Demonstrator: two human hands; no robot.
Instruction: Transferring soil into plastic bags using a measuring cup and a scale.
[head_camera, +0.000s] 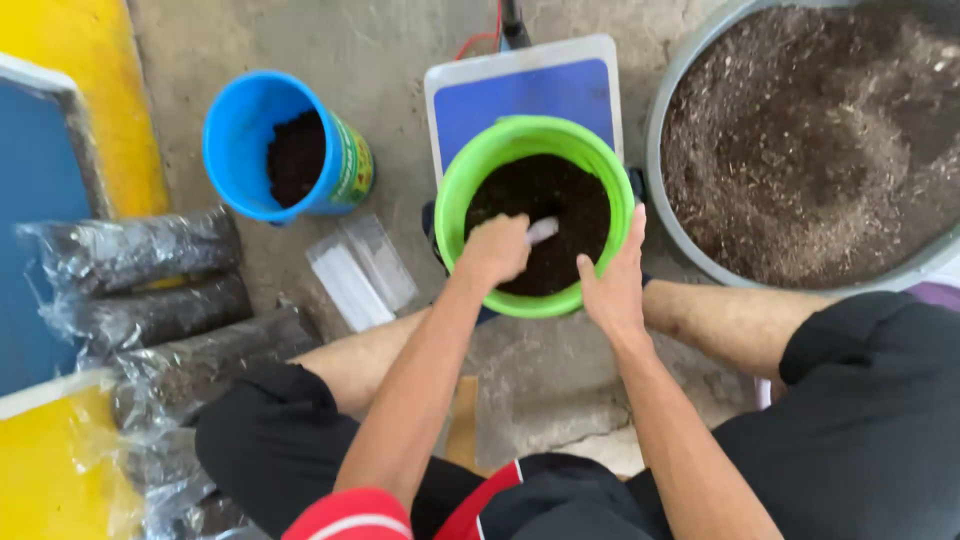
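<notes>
A green bucket (462, 190) filled with dark soil stands on a blue-topped scale (520, 95). My left hand (495, 248) is inside the bucket, closed around a small pale tool whose end (541, 231) pokes out over the soil. My right hand (612, 278) lies flat against the bucket's right rim, fingers together and pointing up.
A blue bucket (240, 130) with some dark soil lies at upper left. A large grey tub (668, 120) of brown soil mix sits at right. Several soil-filled clear bags (150, 300) are stacked at left, empty clear bags (360, 270) lie beside them. My knees flank the scale.
</notes>
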